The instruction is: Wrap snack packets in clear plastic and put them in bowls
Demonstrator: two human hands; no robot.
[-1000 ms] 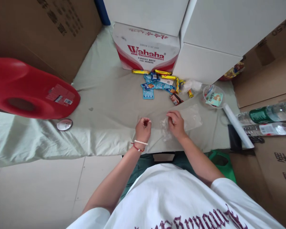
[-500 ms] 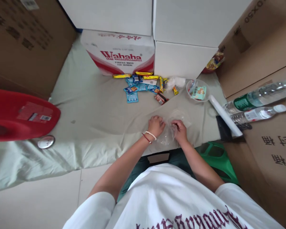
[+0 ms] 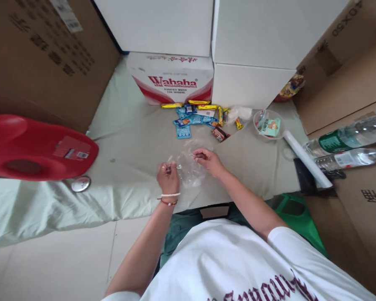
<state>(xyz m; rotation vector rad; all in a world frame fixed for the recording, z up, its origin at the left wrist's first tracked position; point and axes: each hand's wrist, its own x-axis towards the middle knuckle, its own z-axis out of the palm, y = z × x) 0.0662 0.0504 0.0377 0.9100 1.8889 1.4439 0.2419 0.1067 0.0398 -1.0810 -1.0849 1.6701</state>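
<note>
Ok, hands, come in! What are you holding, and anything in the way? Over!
Left hand and right hand: both pinching clear plastic bag. Bag: crumpled, between them. Wrapped snacks: beyond it, seemingly out of the way.

You have soft, diffuse light, faint glints on the clear plastic bag (image 3: 191,172), slightly smeary detail and stretched edges.

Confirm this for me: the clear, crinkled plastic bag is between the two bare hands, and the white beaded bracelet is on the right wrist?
Not quite: the head view shows the white beaded bracelet on the left wrist, by the bare left hand. The clear, crinkled plastic bag is between that and the bare right hand.
</note>
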